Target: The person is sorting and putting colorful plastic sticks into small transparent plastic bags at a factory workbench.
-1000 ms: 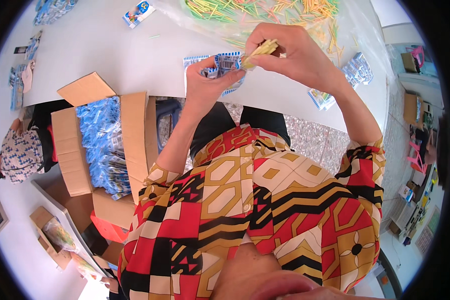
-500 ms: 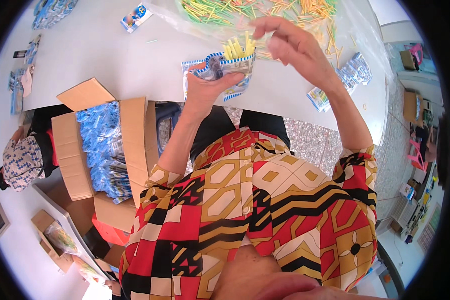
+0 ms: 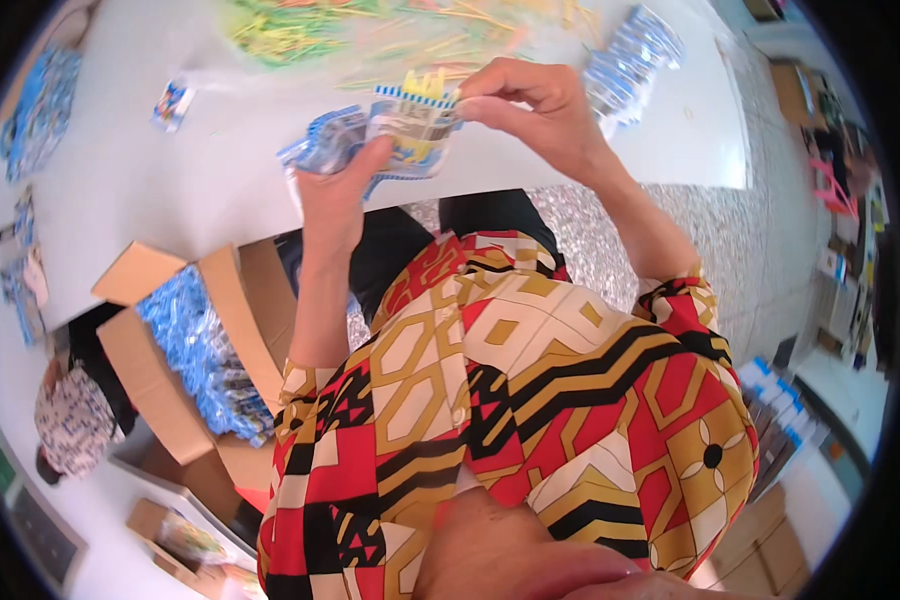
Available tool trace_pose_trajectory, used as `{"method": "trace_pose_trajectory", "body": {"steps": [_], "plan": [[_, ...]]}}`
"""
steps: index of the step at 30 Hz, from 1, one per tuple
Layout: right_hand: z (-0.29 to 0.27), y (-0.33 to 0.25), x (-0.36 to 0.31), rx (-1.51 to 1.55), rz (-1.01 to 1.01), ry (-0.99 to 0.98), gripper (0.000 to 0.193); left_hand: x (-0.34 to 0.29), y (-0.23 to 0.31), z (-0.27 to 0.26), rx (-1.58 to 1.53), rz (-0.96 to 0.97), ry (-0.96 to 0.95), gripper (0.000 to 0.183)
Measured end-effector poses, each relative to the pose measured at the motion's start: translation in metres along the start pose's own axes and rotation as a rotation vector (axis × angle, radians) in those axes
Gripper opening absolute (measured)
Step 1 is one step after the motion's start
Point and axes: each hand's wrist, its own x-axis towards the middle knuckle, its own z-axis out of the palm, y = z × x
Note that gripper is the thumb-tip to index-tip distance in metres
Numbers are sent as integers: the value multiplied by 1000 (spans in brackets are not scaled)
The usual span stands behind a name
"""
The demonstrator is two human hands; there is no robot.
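My left hand [image 3: 338,190] is closed around a small blue-and-white plastic packet [image 3: 410,135], its thumb across the front. Behind the thumb, more flattened packets [image 3: 332,140] of the same kind are bunched in that hand. Pale yellow sticks [image 3: 425,82] poke out of the filled packet's striped top. At the packet's upper right corner, the thumb and forefinger of my right hand [image 3: 545,115] are pinched together on its edge. Loose green, yellow and orange sticks [image 3: 285,35] lie heaped on clear plastic beyond my hands, partly blurred.
Blue packets lie in a pile [image 3: 635,60] on the white table [image 3: 220,190] at right and in another pile [image 3: 45,110] at far left. A single packet [image 3: 173,105] lies nearer. An open cardboard box [image 3: 255,320] of packets stands at left, near another person [image 3: 78,420].
My right hand has come down from above the sticks to the packet's edge and pinched it. The sticks now show less above the packet's top. The whole view has shifted and turned.
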Motion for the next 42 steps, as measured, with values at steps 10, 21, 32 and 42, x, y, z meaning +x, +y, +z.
{"method": "trace_pose_trajectory", "body": {"steps": [10, 21, 32, 42], "plan": [[-39, 46, -82, -116, 195, 329, 13, 4, -8, 8, 53, -62, 16, 16], [-61, 77, -82, -771, 106, 679, 16, 5, -14, 20, 95, -103, -35, 15], [38, 24, 13, -330, -135, -24, 17, -6, -19, 13, 260, 79, 63, 26], [38, 15, 37, -394, -258, -173, 12, -14, -1, -9, -129, -153, 4, 32]]}}
